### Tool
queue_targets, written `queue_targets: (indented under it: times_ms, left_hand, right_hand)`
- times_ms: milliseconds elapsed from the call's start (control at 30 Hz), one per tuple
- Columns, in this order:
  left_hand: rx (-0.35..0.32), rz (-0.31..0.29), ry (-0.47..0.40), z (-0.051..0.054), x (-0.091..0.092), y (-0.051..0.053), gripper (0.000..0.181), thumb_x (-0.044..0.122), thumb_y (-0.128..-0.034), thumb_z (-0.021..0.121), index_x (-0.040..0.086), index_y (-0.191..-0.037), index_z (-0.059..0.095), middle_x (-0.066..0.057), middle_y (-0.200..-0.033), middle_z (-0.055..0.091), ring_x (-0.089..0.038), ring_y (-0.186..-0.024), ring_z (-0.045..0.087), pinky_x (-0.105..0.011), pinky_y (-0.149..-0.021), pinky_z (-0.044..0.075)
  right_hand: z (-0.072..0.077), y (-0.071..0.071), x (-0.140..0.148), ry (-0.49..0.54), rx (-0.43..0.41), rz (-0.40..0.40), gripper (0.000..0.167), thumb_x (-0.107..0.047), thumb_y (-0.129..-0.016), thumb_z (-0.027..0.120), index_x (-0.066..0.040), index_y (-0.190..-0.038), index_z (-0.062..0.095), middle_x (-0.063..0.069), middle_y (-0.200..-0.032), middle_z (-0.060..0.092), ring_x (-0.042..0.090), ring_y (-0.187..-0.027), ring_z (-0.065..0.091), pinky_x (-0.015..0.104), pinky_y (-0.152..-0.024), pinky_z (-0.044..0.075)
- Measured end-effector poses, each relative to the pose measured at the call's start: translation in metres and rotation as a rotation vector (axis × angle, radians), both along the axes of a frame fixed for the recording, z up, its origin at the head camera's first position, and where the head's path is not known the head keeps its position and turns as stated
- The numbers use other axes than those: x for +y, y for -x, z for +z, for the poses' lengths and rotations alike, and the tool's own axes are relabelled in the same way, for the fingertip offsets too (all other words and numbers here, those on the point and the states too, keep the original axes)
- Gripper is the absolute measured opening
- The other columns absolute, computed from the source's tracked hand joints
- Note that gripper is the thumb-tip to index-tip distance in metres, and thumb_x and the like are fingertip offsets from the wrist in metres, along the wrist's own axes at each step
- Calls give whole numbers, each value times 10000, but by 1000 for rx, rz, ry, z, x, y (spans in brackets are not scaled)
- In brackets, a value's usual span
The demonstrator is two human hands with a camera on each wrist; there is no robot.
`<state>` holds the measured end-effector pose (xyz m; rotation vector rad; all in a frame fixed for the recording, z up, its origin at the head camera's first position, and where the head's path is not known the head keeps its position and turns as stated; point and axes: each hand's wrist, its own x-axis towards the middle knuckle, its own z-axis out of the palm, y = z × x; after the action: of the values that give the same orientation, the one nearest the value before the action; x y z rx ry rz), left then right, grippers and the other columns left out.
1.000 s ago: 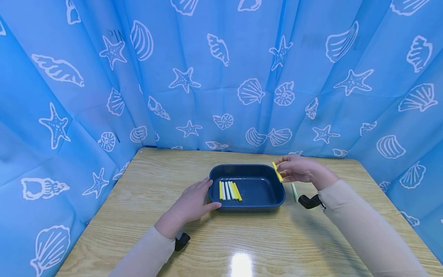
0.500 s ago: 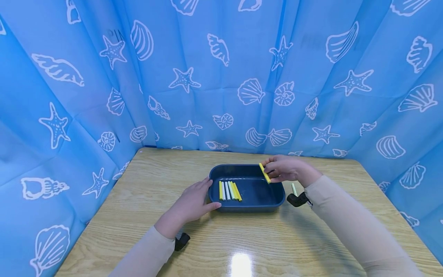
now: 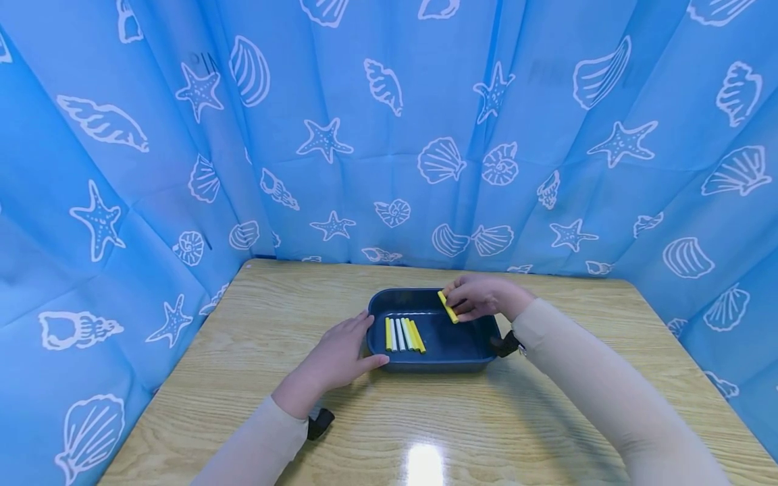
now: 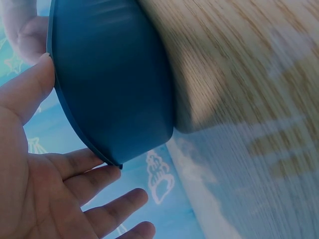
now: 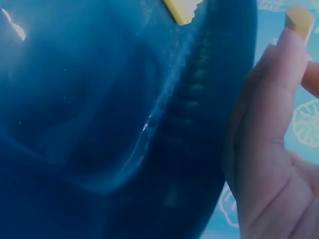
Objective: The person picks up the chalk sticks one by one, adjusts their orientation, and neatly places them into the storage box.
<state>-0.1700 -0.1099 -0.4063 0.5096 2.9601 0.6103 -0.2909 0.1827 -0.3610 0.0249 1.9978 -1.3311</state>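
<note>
A dark blue rectangular tray [image 3: 450, 347] stands on the table. My left hand [image 3: 342, 352] rests against its left end; in the left wrist view the thumb and some extended fingertips touch the rim. Over the tray's back right part, my right hand [image 3: 484, 297] pinches a yellow chalk stick [image 3: 448, 308] held at a slant. The right wrist view shows only an end of that stick, above the thumb. Several yellow and white chalk sticks [image 3: 399, 335] lie side by side in the tray's left part, the rightmost yellow one slightly tilted.
The wood-grain table [image 3: 292, 283] extends around the tray on all sides. A blue curtain [image 3: 389, 135] with white shell and starfish prints hangs behind and at both sides. Black wrist devices [image 3: 320, 424] are on both arms.
My right hand has carried the yellow chalk stick leftward from the tray's right rim to over its inside. The pale chalk right of the tray is now hidden. My left hand stays put.
</note>
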Motion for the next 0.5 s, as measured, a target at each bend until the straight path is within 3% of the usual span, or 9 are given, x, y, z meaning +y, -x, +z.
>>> queue_targets:
  times_ms: [167, 500]
  left_hand:
    - [-1, 4, -7, 0, 0, 1, 859, 530, -912, 685, 33, -1539, 373, -160, -1598, 333, -364, -1462, 318, -543, -1178, 268]
    - [-6, -6, -1, 0, -1, 2, 860, 545, -918, 667, 34, -1541, 367, -161, -1600, 328, -364, -1461, 318, -538, -1175, 275]
  right_hand:
    - [-5, 7, -10, -34, -37, 38, 326, -36, -919, 594, 1, -1229, 498, 109, -971, 544, 208, -812, 547, 282, -692, 568]
    - [-18, 11, -27, -75, -102, 7, 357, -1, -906, 649, 5, -1237, 517, 156, -1004, 589, 225, -819, 607, 321, -731, 601]
